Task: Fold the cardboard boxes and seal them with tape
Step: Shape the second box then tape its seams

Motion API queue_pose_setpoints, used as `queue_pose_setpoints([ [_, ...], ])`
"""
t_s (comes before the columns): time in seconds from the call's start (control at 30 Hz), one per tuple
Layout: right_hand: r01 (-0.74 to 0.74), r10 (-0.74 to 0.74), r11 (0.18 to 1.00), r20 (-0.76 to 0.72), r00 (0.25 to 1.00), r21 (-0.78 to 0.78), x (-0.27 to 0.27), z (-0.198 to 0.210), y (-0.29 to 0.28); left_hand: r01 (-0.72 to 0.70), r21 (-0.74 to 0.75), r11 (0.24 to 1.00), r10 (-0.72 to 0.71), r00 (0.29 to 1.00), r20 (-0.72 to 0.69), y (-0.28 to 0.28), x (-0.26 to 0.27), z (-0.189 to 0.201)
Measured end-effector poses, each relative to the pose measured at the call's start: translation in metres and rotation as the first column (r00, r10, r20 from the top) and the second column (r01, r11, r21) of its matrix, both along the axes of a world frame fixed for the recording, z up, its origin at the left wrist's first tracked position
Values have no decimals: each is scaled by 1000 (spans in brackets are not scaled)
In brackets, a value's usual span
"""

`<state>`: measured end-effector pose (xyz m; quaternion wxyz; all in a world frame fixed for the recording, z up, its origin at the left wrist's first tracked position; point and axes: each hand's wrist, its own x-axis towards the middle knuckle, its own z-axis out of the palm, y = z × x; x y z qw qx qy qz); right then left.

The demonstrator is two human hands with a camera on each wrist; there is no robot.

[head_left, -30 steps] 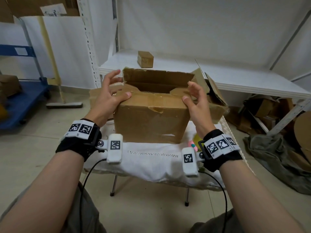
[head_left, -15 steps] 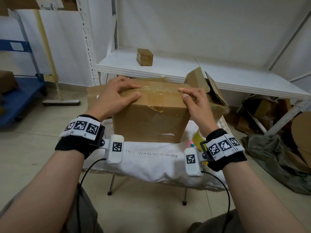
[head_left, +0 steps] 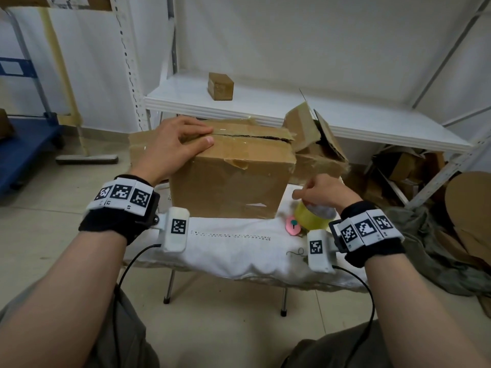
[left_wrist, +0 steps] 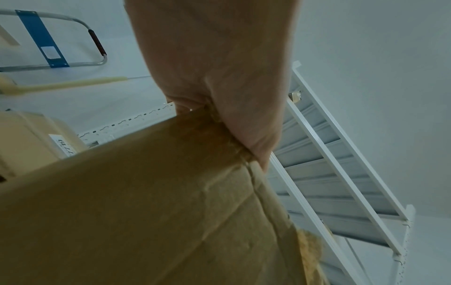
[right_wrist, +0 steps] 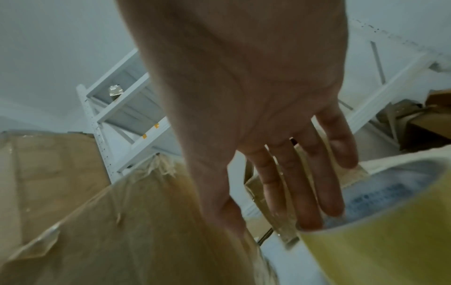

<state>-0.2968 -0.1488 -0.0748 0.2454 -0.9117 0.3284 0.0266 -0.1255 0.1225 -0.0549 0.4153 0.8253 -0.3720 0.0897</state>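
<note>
The cardboard box (head_left: 231, 179) stands on the table (head_left: 239, 251), flaps folded shut but the top seam untaped. The left hand (head_left: 172, 147) presses flat on the flaps. Beside the box, the right hand (head_left: 321, 192) reaches its loose fingers (right_wrist: 317, 192) into the tape roll (head_left: 310, 216), not yet gripping.

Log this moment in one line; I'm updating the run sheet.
left hand presses box flaps closed | right hand reaching tape roll | seam untaped
</note>
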Motion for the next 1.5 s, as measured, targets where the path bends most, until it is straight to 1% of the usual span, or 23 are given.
queue_pose_setpoints([
  [0.13,-24,15,998,-143,990,-64,-5,0,5,-26,37,999,24,999,47,0,2,-1],
  [0.2,-9,0,998,-138,990,-61,-5,-3,3,-43,55,998,39,996,75,-1,3,0],
  [0.27,27,-29,999,-69,997,-37,-3,-5,0,-49,87,995,38,992,120,-1,2,2],
  [0.33,70,-69,997,35,997,-24,-2,-2,-5,-27,125,992,4,983,181,-3,-1,7],
  [0.4,124,-124,992,221,967,16,-2,6,-7,8,136,991,-34,982,186,-6,-8,12],
  [0.43,145,-149,989,342,928,37,-3,11,-7,19,132,991,-41,985,169,-7,-12,15],
  [0.47,166,-168,985,470,867,46,-5,17,-7,21,129,991,-40,989,143,-8,-16,18],
  [0.5,175,-175,983,597,783,57,-7,22,-4,13,134,991,-30,992,124,-8,-19,20],
  [0.53,158,-163,985,717,677,74,-9,27,0,-2,151,988,-17,992,122,-8,-22,22],
  [0.57,104,-131,991,819,558,88,-10,32,7,-15,172,985,-8,992,129,-9,-24,23],
  [0.6,34,-92,996,889,449,87,-10,37,15,-20,180,983,-5,991,137,-9,-26,24],
  [0.63,-44,-50,997,928,370,71,-9,41,24,-13,176,984,-11,991,136,-9,-26,23],
  [0.67,-115,-4,992,947,322,44,-7,43,32,-3,163,987,-18,991,130,-10,-26,22],
  [0.7,-179,45,984,953,299,9,-3,45,40,4,147,989,-22,992,123,-10,-25,21],
  [0.73,-228,96,973,950,298,-27,2,44,47,5,133,991,-21,993,115,-11,-24,20],
  [0.83,-319,212,942,918,335,-101,16,41,60,18,81,997,-25,996,86,-14,-20,21],
  [0.9,-349,257,929,896,362,-126,23,38,64,57,28,998,-58,997,51,-18,-21,23],
  [1.03,-401,330,900,864,379,-168,31,37,69,110,-64,992,-109,994,16,-25,-25,25],
  [1.17,-450,348,880,848,400,-148,34,35,73,111,-136,984,-116,993,-28,-31,-27,24],
  [1.5,-420,304,900,861,408,-119,35,34,75,37,-334,942,-15,998,69,-38,-32,20],
])
